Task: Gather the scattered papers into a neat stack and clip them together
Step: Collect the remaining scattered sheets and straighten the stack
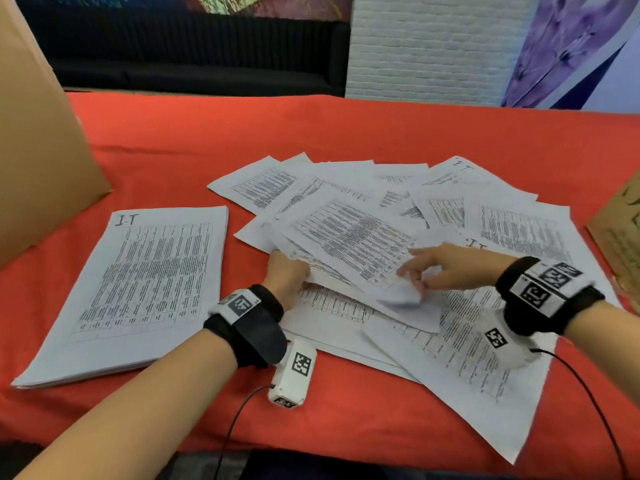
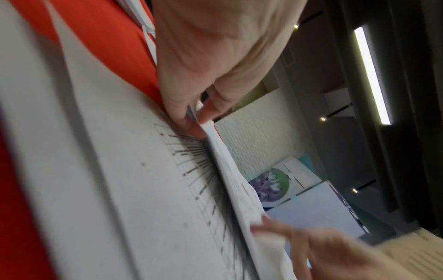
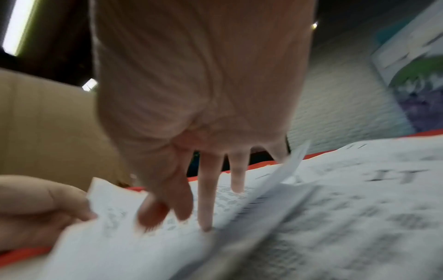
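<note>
Papers [image 1: 349,233]: printed sheets fanned loosely on red cloth [image 1: 346,133].
Left hand [image 1: 289,275]: edge pinched, fingertips hidden beneath.
Right hand [image 1: 446,268]: corner curled by spread fingers.

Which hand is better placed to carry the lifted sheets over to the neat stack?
Probably the left hand: it already grips the lifted printed white sheets at their edge, and the neat white paper stack lies on its side. The right hand only touches them.

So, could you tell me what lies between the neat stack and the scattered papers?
In the head view, only bare red tablecloth separates neat stack from scattered papers.
</note>
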### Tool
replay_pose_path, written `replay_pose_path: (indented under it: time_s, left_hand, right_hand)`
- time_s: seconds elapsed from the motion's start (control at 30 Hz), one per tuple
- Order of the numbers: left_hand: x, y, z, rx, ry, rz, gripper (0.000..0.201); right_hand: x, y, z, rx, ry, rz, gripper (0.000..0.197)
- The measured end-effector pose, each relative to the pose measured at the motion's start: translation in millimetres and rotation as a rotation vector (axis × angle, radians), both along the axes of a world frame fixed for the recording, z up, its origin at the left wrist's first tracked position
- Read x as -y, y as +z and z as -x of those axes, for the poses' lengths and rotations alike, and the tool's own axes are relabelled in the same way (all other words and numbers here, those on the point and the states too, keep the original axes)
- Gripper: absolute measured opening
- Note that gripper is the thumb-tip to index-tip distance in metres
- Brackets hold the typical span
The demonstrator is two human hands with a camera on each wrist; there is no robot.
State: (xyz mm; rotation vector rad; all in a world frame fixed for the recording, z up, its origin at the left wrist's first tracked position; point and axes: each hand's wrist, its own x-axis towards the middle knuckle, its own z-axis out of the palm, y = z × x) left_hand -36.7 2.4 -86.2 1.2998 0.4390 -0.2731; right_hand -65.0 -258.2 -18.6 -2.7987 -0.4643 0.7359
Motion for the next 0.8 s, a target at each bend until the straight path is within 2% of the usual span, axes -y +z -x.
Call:
replay_pose_path:
  time_s: [0.07,0.1,0.17,0.2,0.27,0.4,0.5,0.6,0.73,0.8]
  left_hand:
    - [-5,2,-5,-0.022,0.072,-0.011,0.027]
    - [-8,2,-9,0.002,0.088,-0.032,0.023]
    - [-13,-3,-19,0.071,0.151,-0.1,0.023]
    - [-15,-7,-25,0.105,0.183,-0.131,0.027]
    - [-14,-5,-25,0.134,0.21,-0.162,0.027]
    - [7,1,-7,0.16,0.018,-0.188,0.019]
    - [15,-3,2,0.143,-0.066,-0.18,0.025]
    - [7,-2,0,0.12,-0.049,-0.21,0.034]
    - [-6,5,-5,0.081,-0.132,-0.292,0.032]
    - [-8,8,-5,0.052,-0.182,-0.322,0.031]
  right_hand:
    - [15,2,0,-0.097,-0.073,-0.028,0.03]
    - [20,4,-1,-0.103,-0.15,-0.137,0.029]
    - [26,10,-5,0.009,-0.316,-0.353,0.018]
    - [28,10,-11,0.113,-0.389,-0.391,0.015]
    - [29,5,-28,0.251,-0.507,-0.329,0.012]
    - [16,-15,-54,0.176,-0.571,-0.16,0.066]
    - [3,-29,-62,0.151,-0.531,-0.096,0.081]
    - [4,-34,-64,0.168,-0.566,-0.148,0.074]
    - [18,-31,-57,0.2,-0.628,-0.242,0.048]
    - [18,-25,-48,0.113,-0.68,-0.346,0.038]
